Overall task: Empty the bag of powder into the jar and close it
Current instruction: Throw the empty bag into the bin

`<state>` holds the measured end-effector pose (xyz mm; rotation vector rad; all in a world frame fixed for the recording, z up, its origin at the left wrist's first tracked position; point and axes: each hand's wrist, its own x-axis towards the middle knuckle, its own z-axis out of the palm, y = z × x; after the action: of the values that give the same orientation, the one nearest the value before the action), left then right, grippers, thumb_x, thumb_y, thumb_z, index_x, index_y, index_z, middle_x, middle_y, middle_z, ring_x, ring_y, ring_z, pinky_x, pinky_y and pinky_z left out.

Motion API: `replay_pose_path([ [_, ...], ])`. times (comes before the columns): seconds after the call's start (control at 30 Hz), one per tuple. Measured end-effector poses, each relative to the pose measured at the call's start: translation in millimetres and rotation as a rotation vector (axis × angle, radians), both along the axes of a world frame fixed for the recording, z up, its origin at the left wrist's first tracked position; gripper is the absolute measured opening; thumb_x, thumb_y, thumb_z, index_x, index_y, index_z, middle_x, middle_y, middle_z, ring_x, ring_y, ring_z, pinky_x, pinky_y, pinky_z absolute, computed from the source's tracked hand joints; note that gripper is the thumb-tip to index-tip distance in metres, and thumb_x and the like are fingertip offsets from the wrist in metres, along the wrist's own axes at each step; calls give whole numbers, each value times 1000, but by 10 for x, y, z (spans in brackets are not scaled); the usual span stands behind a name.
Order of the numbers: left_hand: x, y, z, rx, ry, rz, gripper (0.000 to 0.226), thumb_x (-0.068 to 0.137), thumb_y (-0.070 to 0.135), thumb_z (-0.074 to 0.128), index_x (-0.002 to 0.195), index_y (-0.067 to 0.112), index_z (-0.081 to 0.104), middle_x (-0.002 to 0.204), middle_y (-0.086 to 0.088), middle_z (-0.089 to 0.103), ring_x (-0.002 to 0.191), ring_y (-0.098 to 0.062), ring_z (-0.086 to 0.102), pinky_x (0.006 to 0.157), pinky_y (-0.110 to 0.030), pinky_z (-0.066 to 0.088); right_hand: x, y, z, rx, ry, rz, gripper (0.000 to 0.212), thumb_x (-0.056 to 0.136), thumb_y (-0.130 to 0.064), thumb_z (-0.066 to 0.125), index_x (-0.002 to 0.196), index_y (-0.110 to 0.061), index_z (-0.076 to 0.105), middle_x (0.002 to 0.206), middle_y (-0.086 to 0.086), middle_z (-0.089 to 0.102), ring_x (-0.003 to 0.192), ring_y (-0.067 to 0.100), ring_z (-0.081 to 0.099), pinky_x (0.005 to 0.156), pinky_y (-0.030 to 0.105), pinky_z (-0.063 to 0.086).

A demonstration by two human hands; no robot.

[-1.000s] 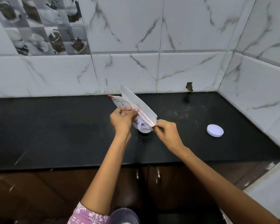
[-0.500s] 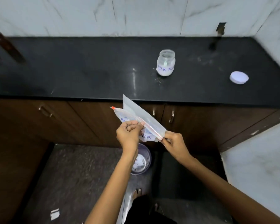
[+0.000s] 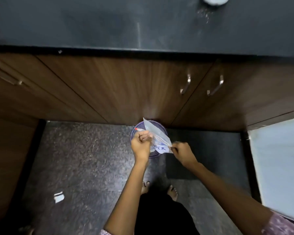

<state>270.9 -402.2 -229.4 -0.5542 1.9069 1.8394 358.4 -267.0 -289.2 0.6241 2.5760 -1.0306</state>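
Floor and cabinet doors now fill the view; both hands' fingers (image 3: 143, 135) pinch the bag (image 3: 157, 134), which has moved from the table (image 3: 109, 28) to over a bin (image 3: 134, 133), apparently emptied.

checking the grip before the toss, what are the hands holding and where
Both hold the bag: the left hand pinches its top edge near the red end, the right hand pinches the opposite corner of that edge, above the bin.

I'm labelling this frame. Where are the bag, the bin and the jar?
bag (image 3: 161, 148): head view, white label with writing.
bin (image 3: 132, 133): head view, left rim on the floor.
jar (image 3: 214, 0): head view, base at the top edge.
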Motion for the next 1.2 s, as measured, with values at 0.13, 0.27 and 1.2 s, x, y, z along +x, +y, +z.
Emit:
replay_pose_path([
  [0.13,-125,-120,-890,-81,-32,27,19,86,-18,50,95,-2,57,90,-19,62,87,-31,59,88,-49,50,-183,-61,-993,22,-199,7,26,95,-14,47,97,4,66,100,29,67,91,42,63,79,43,49],
  [0.27,-224,-167,-1679,-85,-70,70,20,88,-16,51,80,2,56,91,-20,60,87,-30,58,82,-45,51,-495,-131,-1881,119,-333,29,27,95,-11,42,109,0,62,111,25,65,101,41,62,88,44,51],
  [1.2,-438,341,2213,192,376,-408,11,90,3,59,94,13,61,89,-7,75,78,-19,72,69,-29,56,-529,53,2620,20,505,-353,11,85,-14,63,90,-20,71,87,-3,74,77,10,67,75,36,56],
])
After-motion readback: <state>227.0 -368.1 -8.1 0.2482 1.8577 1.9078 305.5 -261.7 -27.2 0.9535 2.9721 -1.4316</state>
